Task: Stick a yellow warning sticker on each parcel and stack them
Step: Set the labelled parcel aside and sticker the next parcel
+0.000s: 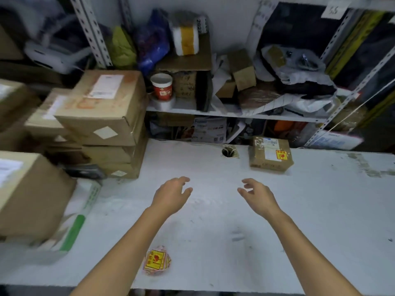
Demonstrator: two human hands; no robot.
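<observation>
- A bundle of yellow warning stickers (157, 260) with red print lay flat near the front edge of the white table (213, 231), just beside the left forearm and untouched
- The tabletop was matt, scuffed and marked with grey smudges
- At the near left a large plain cardboard box (32, 195) sat on a flat white-and-green packet (79, 221), crowding that end of the table
- The left hand (171, 194) hovered over mid-table, fingers loosely spread and slightly curved, holding nothing
- The right hand (257, 194) hovered level with it, well apart, fingers likewise relaxed and empty
- Further back on the left stood a stack of brown cardboard boxes (106, 116) with white labels, the top one set askew
- A round cable hole (228, 151) pierced the table near its far edge
- Just right of the hole lay a small taped cardboard parcel (270, 153), squat and square, already bearing a yellow sticker (281, 155) beside its white label
- Behind, a metal shelf (235, 114) was cluttered with a red paper cup (161, 87), bags and small cartons
</observation>
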